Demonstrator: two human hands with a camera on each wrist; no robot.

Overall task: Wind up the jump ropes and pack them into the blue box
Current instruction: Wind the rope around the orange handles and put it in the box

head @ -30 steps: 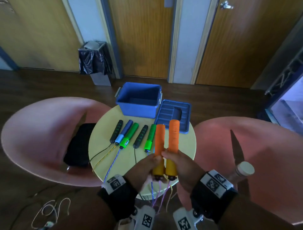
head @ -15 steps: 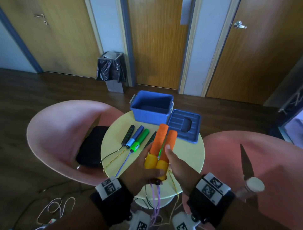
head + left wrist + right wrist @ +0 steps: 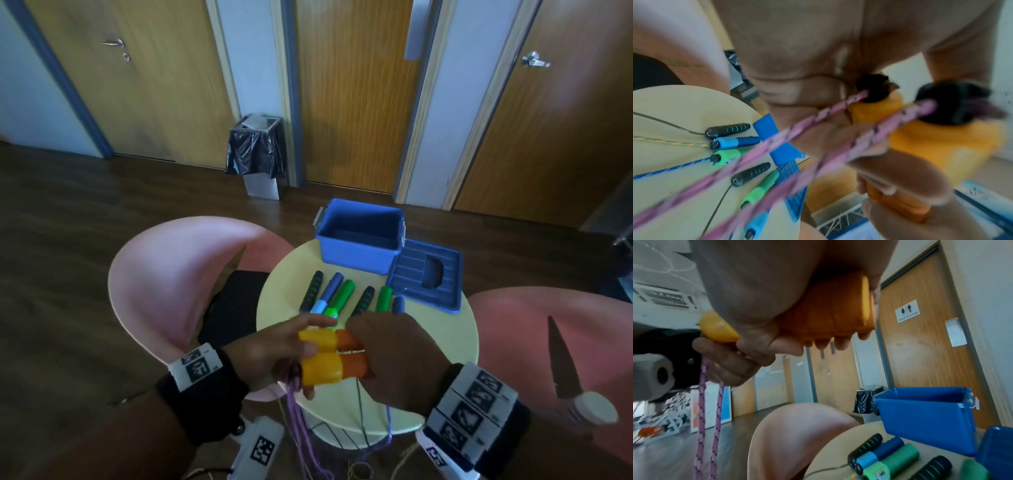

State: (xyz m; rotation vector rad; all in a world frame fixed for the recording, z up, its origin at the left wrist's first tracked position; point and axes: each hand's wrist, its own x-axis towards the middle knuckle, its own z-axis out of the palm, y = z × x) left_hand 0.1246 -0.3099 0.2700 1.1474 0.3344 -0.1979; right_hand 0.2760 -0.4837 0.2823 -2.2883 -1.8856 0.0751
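Observation:
Both hands hold a pair of orange jump-rope handles (image 3: 346, 356) with yellow ends, side by side and lying crosswise above the near edge of the round yellow table (image 3: 442, 346). My left hand (image 3: 274, 349) grips the yellow ends (image 3: 941, 146). My right hand (image 3: 394, 349) wraps the orange foam (image 3: 830, 309). Their pink-purple rope (image 3: 296, 411) hangs down from the left end. The open blue box (image 3: 359, 246) stands at the table's far edge, with its lid (image 3: 428, 277) lying to its right. Several other handles (image 3: 342, 298), black, blue and green, lie in a row before the box.
Pink chairs stand left (image 3: 171, 274) and right (image 3: 548, 325) of the table. A black bag (image 3: 233, 305) lies on the left chair, and a white-capped bottle (image 3: 596, 407) on the right one. A lined bin (image 3: 257, 154) stands by the wooden doors.
The orange handles have tipped from upright to lying crosswise. My right hand has slid from their base over the foam parts. The head view has tilted up.

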